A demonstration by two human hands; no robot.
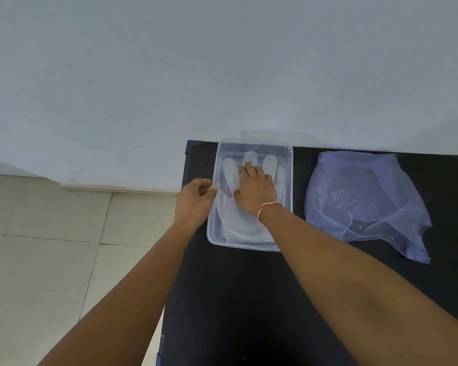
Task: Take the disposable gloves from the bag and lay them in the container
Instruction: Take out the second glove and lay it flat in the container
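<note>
The clear disposable glove (236, 207) lies in the clear plastic container (290, 180) at the counter's (249, 299) far left corner, beside the emptied bluish bag (362, 202). The right hand (255, 190) presses it flat, fingers spread; the left hand (196, 199) pinches its edge at the left rim. Lifting the palm could let clinging film follow, or nudge the light container off the edge.

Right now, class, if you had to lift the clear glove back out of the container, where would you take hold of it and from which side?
Probably the cuff end of the glove, from the near side: it lies flat and uncovered toward the near wall of the container, while the right hand presses its middle.
</note>
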